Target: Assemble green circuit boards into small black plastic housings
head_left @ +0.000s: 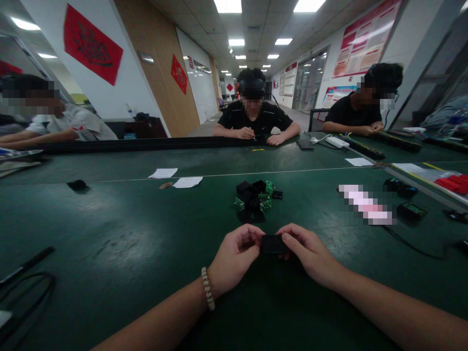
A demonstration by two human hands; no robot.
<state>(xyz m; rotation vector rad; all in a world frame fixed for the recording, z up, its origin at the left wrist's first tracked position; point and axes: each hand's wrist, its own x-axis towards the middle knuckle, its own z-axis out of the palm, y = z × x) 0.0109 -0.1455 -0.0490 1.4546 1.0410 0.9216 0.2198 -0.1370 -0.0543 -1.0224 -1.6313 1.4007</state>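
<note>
1. Two hands w/ one black case (273,244) between them, just above or on green table (120,282); can't tell which.
2. L hand (239,253): thumb + fingers pinching case's left end; beaded bracelet (207,288) on wrist.
3. R hand (309,248): thumb + fingers gripping case's right end.
4. Pile of black parts (250,192) w/ green circuit boards (265,200) lies beyond case, near hands.
5. Person in black (254,117) sits opp., across table.

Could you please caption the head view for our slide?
Left hand and right hand hold a small black case before piled black parts and green circuit boards.
</note>
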